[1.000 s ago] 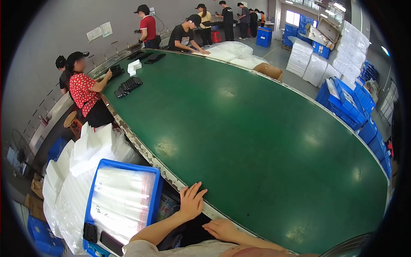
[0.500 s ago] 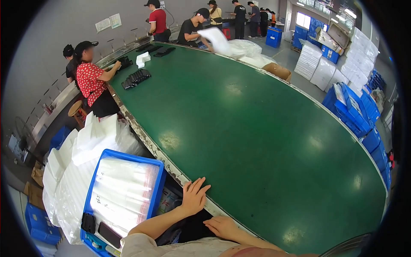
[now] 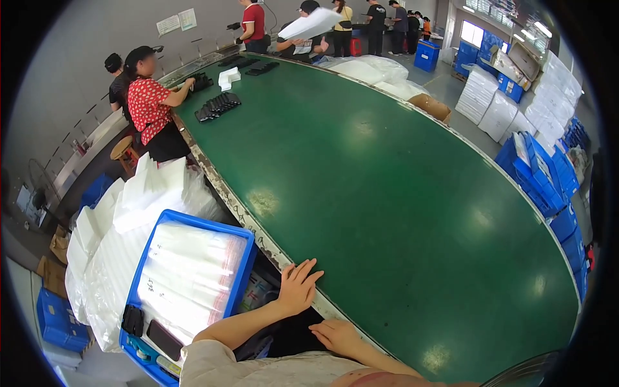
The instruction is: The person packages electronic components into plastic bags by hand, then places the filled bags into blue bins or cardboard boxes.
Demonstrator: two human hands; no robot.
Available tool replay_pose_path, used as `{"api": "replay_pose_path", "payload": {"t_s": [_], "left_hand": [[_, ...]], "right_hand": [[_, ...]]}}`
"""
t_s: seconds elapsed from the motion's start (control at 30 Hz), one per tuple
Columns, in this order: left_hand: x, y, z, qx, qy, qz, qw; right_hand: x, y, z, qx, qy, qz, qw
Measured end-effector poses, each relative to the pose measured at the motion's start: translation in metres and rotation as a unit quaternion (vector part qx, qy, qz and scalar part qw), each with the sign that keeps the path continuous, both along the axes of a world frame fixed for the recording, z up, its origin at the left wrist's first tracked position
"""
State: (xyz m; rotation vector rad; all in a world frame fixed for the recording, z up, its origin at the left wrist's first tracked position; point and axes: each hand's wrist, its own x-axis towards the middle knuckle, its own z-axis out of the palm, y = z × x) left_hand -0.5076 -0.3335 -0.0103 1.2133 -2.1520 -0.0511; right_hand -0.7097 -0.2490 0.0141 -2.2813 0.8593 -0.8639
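Observation:
My left hand (image 3: 298, 288) rests on the near edge of the green table (image 3: 387, 213), its fingers spread over the surface and nothing in it. Lower and to the right, my right hand (image 3: 336, 336) lies at the table's pale edge with its fingers stretched out, holding nothing. Left of my left hand stands a blue crate (image 3: 248, 258) with clear plastic bags (image 3: 190, 274) inside. A dark phone (image 3: 164, 340) and a black object (image 3: 133, 320) lie at the crate's lower end.
White foam sheets in plastic (image 3: 116, 258) are heaped beyond the crate. A person in a red patterned top (image 3: 147, 106) handles black items at the table's far left, near a black stack (image 3: 218, 107). Another person behind the table holds a white sheet (image 3: 311, 24). Blue crates (image 3: 532, 174) line the right.
The view has shifted slightly, so the scene sits a little differently. The far person's white sheet has been raised in front of the face. My hands stay in place at the table edge.

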Motion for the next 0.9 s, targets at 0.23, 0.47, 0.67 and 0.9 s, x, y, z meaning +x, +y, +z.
{"api": "replay_pose_path", "payload": {"t_s": [0.23,0.47,0.67,0.9], "left_hand": [[0.0002,0.0,0.0002,0.004,-0.002,0.003,1.0],[0.0001,-0.0002,-0.0012,0.003,0.009,0.003,1.0],[0.0004,0.0006,-0.0004,0.008,0.006,0.006,1.0],[0.0017,0.0007,-0.0019,0.009,-0.01,0.004,1.0]], "right_hand": [[0.0001,0.0,-0.0015,0.005,0.009,0.001,1.0],[0.0023,-0.0009,0.0028,0.004,0.002,-0.004,1.0],[0.0013,-0.0014,0.0013,0.008,0.021,0.006,1.0],[0.0016,-0.0021,0.0022,0.005,0.019,0.011,1.0]]}}
